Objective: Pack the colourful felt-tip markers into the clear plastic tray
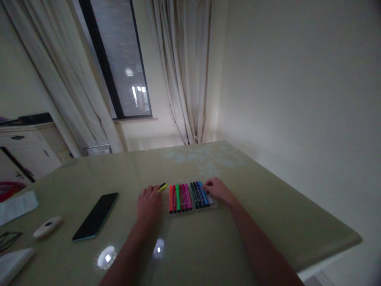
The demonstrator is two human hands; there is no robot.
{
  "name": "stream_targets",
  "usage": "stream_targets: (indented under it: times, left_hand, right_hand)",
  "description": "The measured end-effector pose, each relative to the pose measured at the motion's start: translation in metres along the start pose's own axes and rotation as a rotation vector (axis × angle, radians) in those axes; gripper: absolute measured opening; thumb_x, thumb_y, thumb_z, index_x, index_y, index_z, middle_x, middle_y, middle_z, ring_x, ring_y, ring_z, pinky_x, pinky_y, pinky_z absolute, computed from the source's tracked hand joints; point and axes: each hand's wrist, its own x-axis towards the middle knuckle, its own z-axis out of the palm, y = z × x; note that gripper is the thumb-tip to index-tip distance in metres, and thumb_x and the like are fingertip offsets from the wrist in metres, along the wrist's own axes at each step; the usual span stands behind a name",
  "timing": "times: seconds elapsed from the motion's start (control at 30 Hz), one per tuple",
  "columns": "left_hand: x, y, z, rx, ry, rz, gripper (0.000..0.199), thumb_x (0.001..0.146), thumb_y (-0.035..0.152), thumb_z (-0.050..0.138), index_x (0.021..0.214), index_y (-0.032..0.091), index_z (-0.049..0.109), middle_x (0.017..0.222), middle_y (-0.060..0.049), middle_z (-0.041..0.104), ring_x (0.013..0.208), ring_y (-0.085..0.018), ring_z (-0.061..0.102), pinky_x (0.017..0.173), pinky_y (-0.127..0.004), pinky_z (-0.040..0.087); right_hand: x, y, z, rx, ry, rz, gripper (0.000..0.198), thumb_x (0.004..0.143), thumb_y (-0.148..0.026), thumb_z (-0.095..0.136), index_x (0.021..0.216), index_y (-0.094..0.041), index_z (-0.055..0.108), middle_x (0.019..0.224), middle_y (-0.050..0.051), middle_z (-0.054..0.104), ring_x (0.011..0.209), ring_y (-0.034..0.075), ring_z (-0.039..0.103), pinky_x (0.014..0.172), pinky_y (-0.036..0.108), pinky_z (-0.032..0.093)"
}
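A flat clear case [190,210] holds several coloured markers [188,196] side by side on the pale green table [268,206]. My left hand [149,203] rests just left of the case and grips a yellow marker [162,186] that sticks out past its fingers. My right hand [218,190] lies on the right end of the case, fingers curled over the blue markers and the case edge.
A dark phone [95,215] lies left of my left hand. Further left are a small white device [47,226], glasses [8,239], a folded paper [18,206] and a white object [13,264]. Curtains, a window and a cabinet stand behind the table.
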Motion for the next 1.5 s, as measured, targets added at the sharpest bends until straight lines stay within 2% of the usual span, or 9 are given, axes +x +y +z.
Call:
stream_targets:
  times: [0.2, 0.33, 0.47, 0.6, 0.7, 0.83, 1.23, 1.33, 1.5]
  left_hand:
    - [0.002, -0.02, 0.0, 0.128, -0.089, -0.099, 0.026, 0.1, 0.027, 0.044, 0.106, 0.017, 0.067, 0.112, -0.015, 0.068, 0.109, -0.03, 0.062, 0.089, -0.038, 0.047]
    - [0.002, -0.021, 0.001, 0.129, -0.063, -0.121, 0.026, 0.1, 0.025, 0.041, 0.104, 0.013, 0.064, 0.112, -0.018, 0.068, 0.11, -0.033, 0.062, 0.087, -0.04, 0.048]
    - [0.005, -0.006, 0.003, -0.306, -0.009, -0.103, 0.026, 0.101, 0.031, 0.037, 0.101, 0.017, 0.06, 0.098, -0.013, 0.071, 0.093, -0.027, 0.068, 0.081, -0.037, 0.05]
    - [0.0, 0.025, 0.009, -0.908, -0.04, -0.006, 0.033, 0.097, 0.049, 0.045, 0.098, 0.02, 0.06, 0.09, -0.006, 0.072, 0.079, -0.022, 0.068, 0.07, -0.032, 0.052]
    - [-0.007, 0.044, 0.009, -1.059, -0.097, 0.072, 0.037, 0.094, 0.054, 0.05, 0.099, 0.02, 0.064, 0.086, -0.004, 0.071, 0.074, -0.02, 0.067, 0.067, -0.03, 0.052]
    - [-0.011, 0.049, 0.004, -1.12, -0.102, 0.115, 0.036, 0.095, 0.052, 0.053, 0.103, 0.019, 0.066, 0.089, -0.005, 0.074, 0.079, -0.02, 0.068, 0.071, -0.031, 0.054]
    - [-0.017, 0.055, 0.005, -1.07, -0.15, 0.165, 0.037, 0.1, 0.05, 0.048, 0.105, 0.02, 0.069, 0.097, -0.007, 0.077, 0.085, -0.023, 0.071, 0.076, -0.035, 0.056]
    - [-0.021, 0.056, 0.012, -0.857, -0.111, 0.249, 0.038, 0.104, 0.045, 0.04, 0.114, 0.021, 0.069, 0.106, -0.01, 0.076, 0.094, -0.025, 0.071, 0.085, -0.04, 0.056]
    - [-0.027, 0.053, 0.025, -0.418, -0.064, 0.523, 0.034, 0.102, 0.035, 0.05, 0.129, 0.023, 0.065, 0.134, -0.01, 0.068, 0.124, -0.029, 0.061, 0.108, -0.049, 0.046]
  right_hand:
    - [-0.002, -0.006, -0.002, 0.05, 0.016, -0.021, 0.023, 0.089, -0.026, 0.067, 0.07, -0.016, 0.073, 0.068, 0.004, 0.073, 0.06, 0.013, 0.062, 0.058, 0.022, 0.039]
    - [-0.004, -0.017, -0.004, 0.057, 0.068, -0.076, 0.022, 0.089, -0.025, 0.068, 0.069, -0.015, 0.072, 0.067, 0.004, 0.071, 0.065, 0.014, 0.063, 0.064, 0.023, 0.041]
    - [-0.01, -0.034, 0.006, 0.162, 0.046, -0.155, 0.019, 0.089, -0.026, 0.067, 0.075, -0.015, 0.074, 0.071, 0.004, 0.072, 0.069, 0.014, 0.063, 0.067, 0.023, 0.044]
    - [-0.018, -0.05, 0.027, 0.462, -0.155, -0.237, 0.026, 0.09, -0.041, 0.068, 0.092, -0.017, 0.076, 0.083, 0.003, 0.074, 0.075, 0.016, 0.065, 0.067, 0.024, 0.047]
    - [-0.022, -0.058, 0.038, 0.65, -0.203, -0.293, 0.039, 0.084, -0.055, 0.073, 0.098, -0.019, 0.077, 0.088, 0.004, 0.074, 0.081, 0.018, 0.065, 0.068, 0.025, 0.048]
    - [-0.02, -0.06, 0.037, 0.831, -0.104, -0.246, 0.043, 0.08, -0.059, 0.076, 0.093, -0.018, 0.077, 0.078, 0.002, 0.069, 0.068, 0.014, 0.058, 0.06, 0.024, 0.043]
    - [-0.016, -0.054, 0.026, 0.995, -0.08, -0.144, 0.043, 0.074, -0.055, 0.081, 0.097, -0.019, 0.079, 0.084, 0.003, 0.073, 0.074, 0.016, 0.063, 0.061, 0.024, 0.041]
    - [-0.01, -0.046, 0.018, 0.949, -0.029, -0.108, 0.044, 0.075, -0.054, 0.079, 0.101, -0.019, 0.08, 0.087, 0.004, 0.074, 0.074, 0.015, 0.064, 0.06, 0.024, 0.042]
    - [0.0, -0.018, -0.009, 0.66, 0.063, -0.116, 0.033, 0.077, -0.047, 0.076, 0.092, -0.017, 0.081, 0.082, 0.006, 0.076, 0.07, 0.017, 0.067, 0.058, 0.025, 0.044]
